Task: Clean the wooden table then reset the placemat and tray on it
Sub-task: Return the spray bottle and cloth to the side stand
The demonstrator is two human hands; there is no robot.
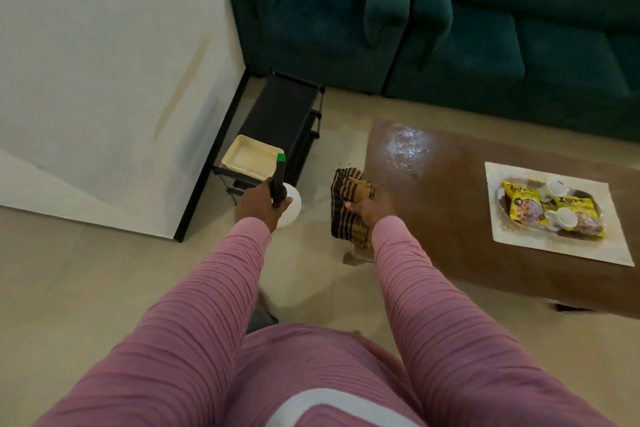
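Living room, beige tile floor, white wall, teal velvet sofa at the back. Low brown wooden desk on the right, with a wet shiny spray patch on its far-left end, not wiped yet. On the desk's right part lies a white rectangular placemat. A pale shallow tray sits on it, carrying yellow snack packets and two white cups.

Handling guess: the placemat is thin, light and floppy, so lift it by two opposite edges once the tray is off. The tray looks stiff but loaded, with loose breakable cups, so take both ends and keep it level. The striped brown-and-black cloth is soft and limp, best bunched in the palm.

Pose: left hand is out over the floor, fingers wrapped round the neck of a white spray bottle with black trigger and green nozzle. The right hand is at the desk's left edge, fingers closed on the cloth, which mostly hangs below. Both arms are extended in pink ribbed sleeves. A cream plastic tray sits on a black metal rack by the wall.
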